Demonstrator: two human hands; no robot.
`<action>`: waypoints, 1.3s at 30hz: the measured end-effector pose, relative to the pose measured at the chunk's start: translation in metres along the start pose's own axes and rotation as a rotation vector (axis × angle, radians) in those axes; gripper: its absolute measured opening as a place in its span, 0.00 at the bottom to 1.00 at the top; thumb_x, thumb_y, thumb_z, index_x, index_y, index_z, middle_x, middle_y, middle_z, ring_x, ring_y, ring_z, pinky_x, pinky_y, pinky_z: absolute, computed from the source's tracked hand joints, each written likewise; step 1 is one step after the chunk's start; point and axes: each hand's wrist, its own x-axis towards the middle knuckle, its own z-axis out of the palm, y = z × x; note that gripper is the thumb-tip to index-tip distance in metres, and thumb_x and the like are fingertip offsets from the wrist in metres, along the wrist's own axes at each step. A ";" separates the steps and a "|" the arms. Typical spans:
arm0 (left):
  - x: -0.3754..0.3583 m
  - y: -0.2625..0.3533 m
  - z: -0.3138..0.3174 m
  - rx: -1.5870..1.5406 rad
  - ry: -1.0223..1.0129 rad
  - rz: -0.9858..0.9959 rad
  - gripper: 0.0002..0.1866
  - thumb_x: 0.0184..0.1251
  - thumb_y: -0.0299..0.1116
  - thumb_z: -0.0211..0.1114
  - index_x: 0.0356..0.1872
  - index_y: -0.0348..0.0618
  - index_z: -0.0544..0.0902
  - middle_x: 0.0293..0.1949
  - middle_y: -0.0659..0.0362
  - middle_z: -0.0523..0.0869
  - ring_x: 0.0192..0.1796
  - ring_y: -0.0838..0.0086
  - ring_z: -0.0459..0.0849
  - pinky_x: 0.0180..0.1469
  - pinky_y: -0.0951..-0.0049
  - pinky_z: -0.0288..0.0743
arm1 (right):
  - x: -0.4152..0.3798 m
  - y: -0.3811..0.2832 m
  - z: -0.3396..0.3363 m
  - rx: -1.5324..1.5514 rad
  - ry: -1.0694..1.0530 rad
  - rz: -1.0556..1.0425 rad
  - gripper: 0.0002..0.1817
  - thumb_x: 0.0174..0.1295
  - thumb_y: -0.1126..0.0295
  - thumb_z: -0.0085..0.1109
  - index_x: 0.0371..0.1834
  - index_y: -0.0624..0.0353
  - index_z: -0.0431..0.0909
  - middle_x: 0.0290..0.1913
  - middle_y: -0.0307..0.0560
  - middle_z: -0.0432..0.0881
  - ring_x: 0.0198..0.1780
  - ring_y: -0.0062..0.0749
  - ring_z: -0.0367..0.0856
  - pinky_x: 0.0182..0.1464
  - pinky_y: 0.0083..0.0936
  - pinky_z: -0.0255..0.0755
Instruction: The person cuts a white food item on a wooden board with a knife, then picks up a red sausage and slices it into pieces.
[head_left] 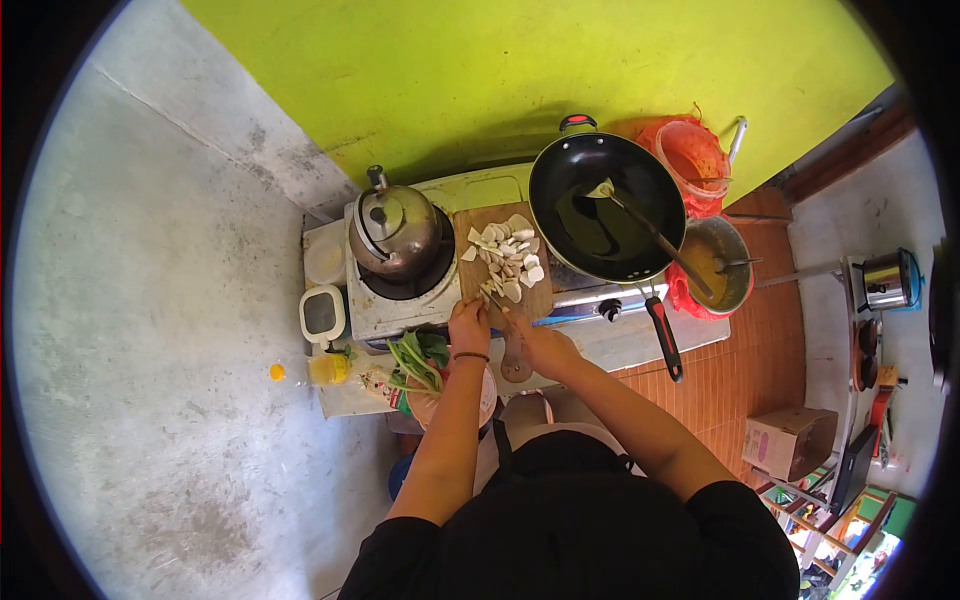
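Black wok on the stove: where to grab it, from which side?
Take the black round wok by its long black handle with the red end, coming from the near right. The handle juts out past the stove edge toward the person, clear of the metal spatula lying inside the pan.

A bright lime-green wall (480, 70) rises behind the cooking spot, lit by strong daylight. Bare grey concrete floor (150, 330) spreads to the left, and a reddish woven mat (745, 385) covers the ground to the right, where a cardboard box (790, 440) sits.
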 end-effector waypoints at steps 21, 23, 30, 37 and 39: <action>0.002 0.007 -0.004 0.052 -0.032 0.006 0.09 0.55 0.21 0.64 0.37 0.33 0.86 0.40 0.47 0.85 0.43 0.55 0.85 0.48 0.64 0.79 | 0.012 -0.004 0.009 -0.059 -0.078 0.060 0.38 0.59 0.69 0.54 0.74 0.44 0.51 0.38 0.61 0.83 0.41 0.56 0.83 0.42 0.47 0.76; 0.002 0.008 -0.005 0.053 -0.026 0.012 0.08 0.55 0.21 0.65 0.37 0.33 0.86 0.40 0.47 0.85 0.43 0.55 0.85 0.48 0.64 0.79 | 0.013 -0.001 0.013 -0.058 -0.070 0.033 0.40 0.59 0.70 0.54 0.76 0.44 0.49 0.35 0.62 0.82 0.40 0.58 0.83 0.40 0.49 0.76; 0.000 0.002 0.000 0.039 0.013 0.015 0.08 0.55 0.21 0.66 0.37 0.32 0.85 0.40 0.47 0.86 0.42 0.55 0.86 0.47 0.65 0.80 | 0.010 0.000 0.017 -0.247 -0.026 0.022 0.43 0.59 0.72 0.56 0.77 0.37 0.48 0.40 0.62 0.81 0.40 0.55 0.84 0.39 0.45 0.79; 0.000 0.003 0.000 0.028 0.038 0.004 0.08 0.54 0.21 0.67 0.36 0.33 0.86 0.39 0.47 0.86 0.40 0.57 0.86 0.45 0.67 0.80 | 0.005 0.003 0.013 -0.060 -0.024 0.027 0.40 0.60 0.71 0.55 0.76 0.38 0.50 0.40 0.62 0.81 0.40 0.56 0.84 0.41 0.45 0.78; -0.001 0.003 0.000 0.005 0.050 -0.030 0.08 0.53 0.21 0.67 0.36 0.33 0.86 0.39 0.48 0.86 0.40 0.58 0.86 0.45 0.67 0.80 | 0.003 0.005 0.013 -0.033 -0.021 0.022 0.40 0.59 0.70 0.55 0.75 0.39 0.51 0.40 0.62 0.81 0.40 0.56 0.84 0.41 0.45 0.78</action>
